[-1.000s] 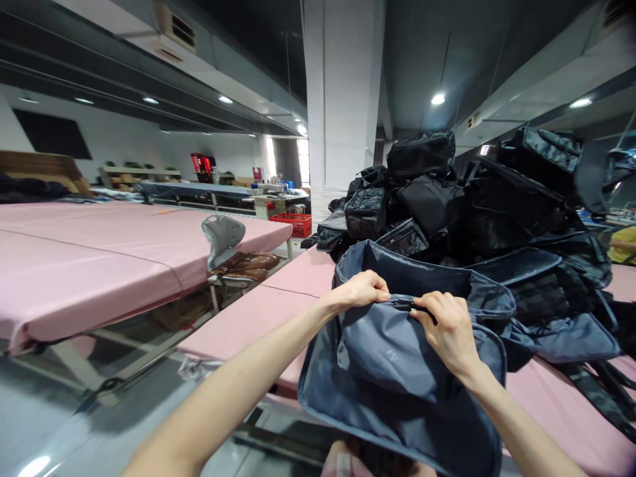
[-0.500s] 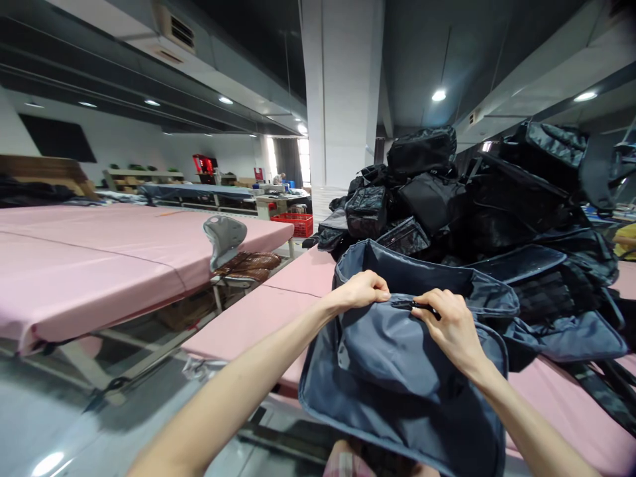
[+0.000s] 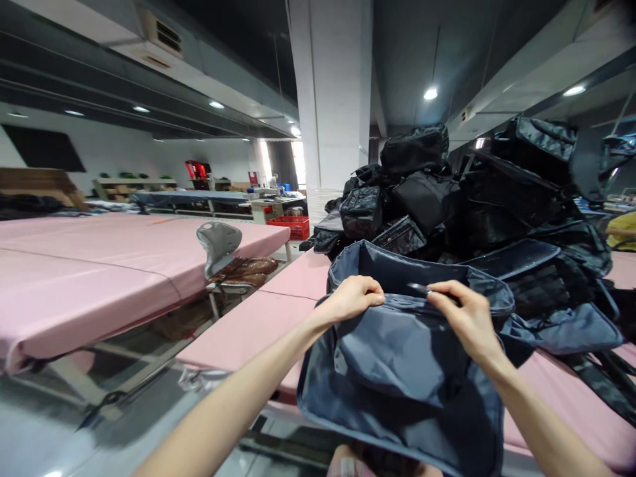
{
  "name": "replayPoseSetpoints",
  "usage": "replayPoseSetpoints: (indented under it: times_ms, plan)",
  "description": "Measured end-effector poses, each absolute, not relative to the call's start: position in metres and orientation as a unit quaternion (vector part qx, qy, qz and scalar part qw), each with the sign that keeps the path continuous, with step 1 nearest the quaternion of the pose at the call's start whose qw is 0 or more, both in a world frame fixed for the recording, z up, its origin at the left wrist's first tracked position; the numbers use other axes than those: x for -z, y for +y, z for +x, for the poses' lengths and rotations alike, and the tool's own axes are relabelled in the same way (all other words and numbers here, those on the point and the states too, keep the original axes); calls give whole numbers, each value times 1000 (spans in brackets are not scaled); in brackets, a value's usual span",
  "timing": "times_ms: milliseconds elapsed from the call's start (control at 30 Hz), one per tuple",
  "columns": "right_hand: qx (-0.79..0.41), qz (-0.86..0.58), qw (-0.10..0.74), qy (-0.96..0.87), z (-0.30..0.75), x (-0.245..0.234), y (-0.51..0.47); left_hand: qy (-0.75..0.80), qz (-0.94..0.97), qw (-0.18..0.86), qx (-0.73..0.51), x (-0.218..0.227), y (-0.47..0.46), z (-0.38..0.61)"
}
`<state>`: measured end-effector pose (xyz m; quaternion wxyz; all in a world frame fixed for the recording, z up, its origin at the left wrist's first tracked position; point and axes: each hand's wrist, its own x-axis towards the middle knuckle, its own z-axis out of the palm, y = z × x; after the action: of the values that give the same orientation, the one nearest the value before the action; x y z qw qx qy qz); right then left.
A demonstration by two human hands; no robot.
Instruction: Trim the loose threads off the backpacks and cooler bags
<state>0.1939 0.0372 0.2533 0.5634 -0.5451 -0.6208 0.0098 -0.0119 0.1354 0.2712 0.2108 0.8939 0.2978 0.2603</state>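
Note:
A grey-blue fabric bag (image 3: 397,371) lies open in front of me, its lining side showing. My left hand (image 3: 355,297) is closed, pinching the gathered seam along the edge of the inner pocket. In the fingers of my right hand (image 3: 462,315) is a small pair of dark thread snips (image 3: 419,288). Their blurred tip points left, just above the seam and a little right of my left fingertips. Most of the snips' body is hidden by the right hand.
A tall heap of black bags (image 3: 427,199) stands behind the open bag on a pink-covered table (image 3: 238,338). Left are another pink table (image 3: 99,258) and a grey chair (image 3: 218,248). A white pillar (image 3: 338,99) rises behind, near a red crate (image 3: 293,227).
My right hand has lifted the snips off the seam and shifted slightly right. My left hand keeps its pinch on the seam. The view has turned a little to the right.

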Motion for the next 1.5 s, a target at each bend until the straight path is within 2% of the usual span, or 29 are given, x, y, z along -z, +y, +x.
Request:
replayPoseSetpoints:
  times_ms: [100, 267, 367, 567, 800, 867, 1033, 1200, 1367, 1500]
  plan:
    - [-99, -505, 657, -551, 214, -254, 29, 268, 902, 114, -318, -264, 122, -15]
    - [-135, -503, 664, -537, 238, -246, 17, 262, 893, 2, -365, -249, 109, -19]
    - [-92, -537, 654, -525, 249, -244, 18, 252, 892, -2, -374, -249, 109, -18]
    - [-82, -554, 615, -555, 257, -245, 23, 301, 874, 80, -372, -266, 122, -1]
    - [-68, -566, 599, -562, 255, -246, 22, 367, 905, 77, -204, -284, 137, 28]
    - [-71, -561, 608, -557, 261, -244, 20, 383, 898, 49, -211, -284, 143, 19]
    - [-39, -568, 633, -525, 281, -239, 12, 424, 846, -39, -321, -273, 153, -38]
    - [52, -557, 540, -629, 259, -256, 17, 385, 853, -45, -349, -269, 137, -36]
    - [243, -482, 393, -745, 223, -276, 44, 355, 887, 29, -295, -274, 133, 2]
    - [335, -448, 314, -767, 213, -280, 62, 353, 885, 60, -297, -272, 134, 4]
